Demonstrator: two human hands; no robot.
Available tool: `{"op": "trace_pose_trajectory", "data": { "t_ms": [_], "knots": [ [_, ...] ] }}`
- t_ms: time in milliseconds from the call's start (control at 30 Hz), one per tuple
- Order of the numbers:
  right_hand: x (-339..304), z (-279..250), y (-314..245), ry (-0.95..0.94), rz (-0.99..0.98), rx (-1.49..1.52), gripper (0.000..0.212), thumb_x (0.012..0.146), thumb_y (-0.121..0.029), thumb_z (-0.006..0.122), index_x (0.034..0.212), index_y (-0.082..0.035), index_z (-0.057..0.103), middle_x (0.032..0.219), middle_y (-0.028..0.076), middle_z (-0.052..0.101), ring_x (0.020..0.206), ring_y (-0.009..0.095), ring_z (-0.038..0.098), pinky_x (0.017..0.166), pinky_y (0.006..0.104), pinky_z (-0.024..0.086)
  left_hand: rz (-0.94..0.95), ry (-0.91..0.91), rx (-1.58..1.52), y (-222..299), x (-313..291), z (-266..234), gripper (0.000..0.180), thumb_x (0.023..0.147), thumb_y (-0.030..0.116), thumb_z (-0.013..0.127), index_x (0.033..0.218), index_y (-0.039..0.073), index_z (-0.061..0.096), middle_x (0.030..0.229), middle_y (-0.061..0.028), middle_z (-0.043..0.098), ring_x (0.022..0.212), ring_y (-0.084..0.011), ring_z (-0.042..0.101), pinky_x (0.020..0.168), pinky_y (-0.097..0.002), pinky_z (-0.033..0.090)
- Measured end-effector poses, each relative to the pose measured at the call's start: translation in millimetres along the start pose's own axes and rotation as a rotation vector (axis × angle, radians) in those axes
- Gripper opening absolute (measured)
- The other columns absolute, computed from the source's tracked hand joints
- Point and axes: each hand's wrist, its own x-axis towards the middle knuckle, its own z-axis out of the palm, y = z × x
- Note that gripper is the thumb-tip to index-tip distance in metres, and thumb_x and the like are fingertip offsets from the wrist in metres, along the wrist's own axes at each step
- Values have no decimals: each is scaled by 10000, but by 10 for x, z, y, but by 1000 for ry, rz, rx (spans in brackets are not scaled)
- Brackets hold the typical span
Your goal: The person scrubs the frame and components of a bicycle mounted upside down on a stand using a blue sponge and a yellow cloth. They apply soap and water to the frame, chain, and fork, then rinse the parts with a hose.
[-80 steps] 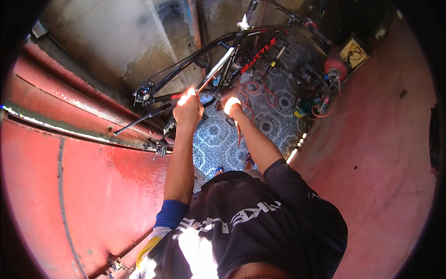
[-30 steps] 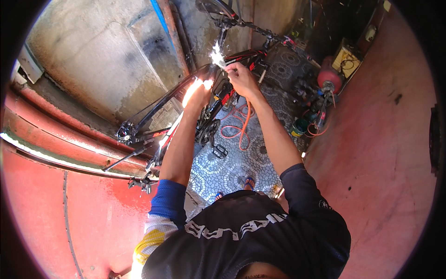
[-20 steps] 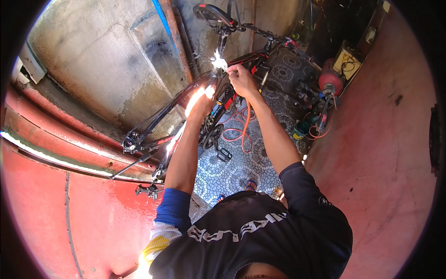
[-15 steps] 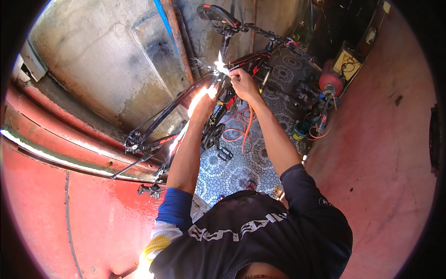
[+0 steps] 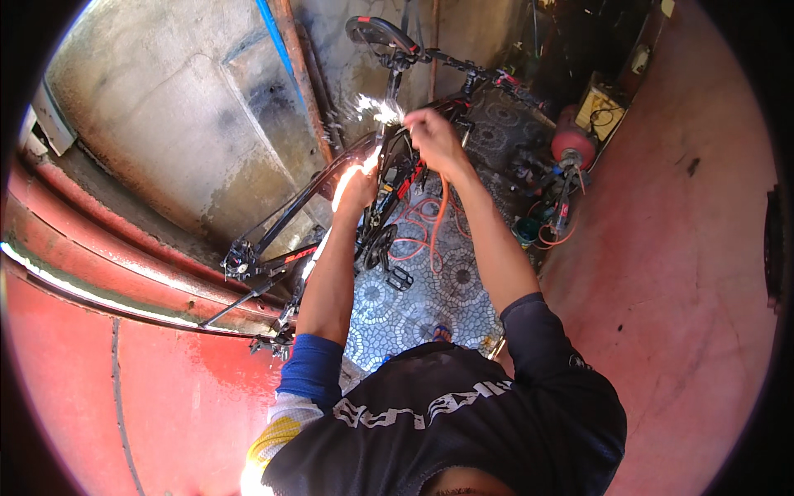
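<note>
A black bicycle with red markings (image 5: 405, 183) stands tilted in front of me, its saddle (image 5: 382, 35) at the far end and its crank and pedal (image 5: 399, 279) nearer. My left hand (image 5: 357, 188) is closed at the frame below the seat post; glare washes out its fingers. Higher up and to the right, my right hand (image 5: 434, 139) has its fingers curled round the orange hose (image 5: 437, 236), which rises from the floor to my wrist. Its end is hidden by the hand. Bright white water spray (image 5: 380, 109) bursts against the seat post area.
A stained wall (image 5: 165, 124) is at the left, with a blue pipe (image 5: 279, 37) and a rusty pole (image 5: 304, 83) against it. To the right are a red tank (image 5: 573, 142), a green container (image 5: 527, 229) and a pink wall (image 5: 662, 273). Patterned tiles (image 5: 463, 289) cover the floor.
My right hand has risen slightly and turned, and the spray has shifted left and spread wider. The left hand stays at the frame. The whole view has shifted a little.
</note>
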Motion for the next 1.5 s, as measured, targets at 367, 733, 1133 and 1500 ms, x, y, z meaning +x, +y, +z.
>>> {"op": "trace_pose_trajectory", "data": {
  "t_ms": [367,733,1133,1500],
  "knots": [
    [408,35,-435,244,8,-196,241,938,-208,593,1122,-69,662,912,151,731,824,256,717,767,385,544,52,88,123,-161,7,116,634,1041,495,408,917,-50,710,857,-315,681,831,-467,688,755,-527,530],
    [296,207,-236,328,-50,-204,204,974,-149,589,1129,-25,636,787,53,675,681,119,617,622,299,498,18,128,156,-119,-57,79,573,1039,466,423,893,-3,717,838,-282,692,810,-449,692,729,-528,540],
    [318,346,-841,370,-142,-216,210,973,-161,596,1141,-41,635,751,47,666,636,119,598,603,314,485,74,74,164,34,-240,-85,559,1032,481,424,991,7,717,914,-285,703,898,-457,694,798,-521,551],
    [323,529,-904,323,-90,-181,202,948,-193,600,1111,-82,641,845,115,706,781,258,693,751,391,531,-39,111,82,59,-265,-49,599,1019,544,442,1001,25,741,953,-282,711,923,-468,697,819,-531,552]
  ]
}}
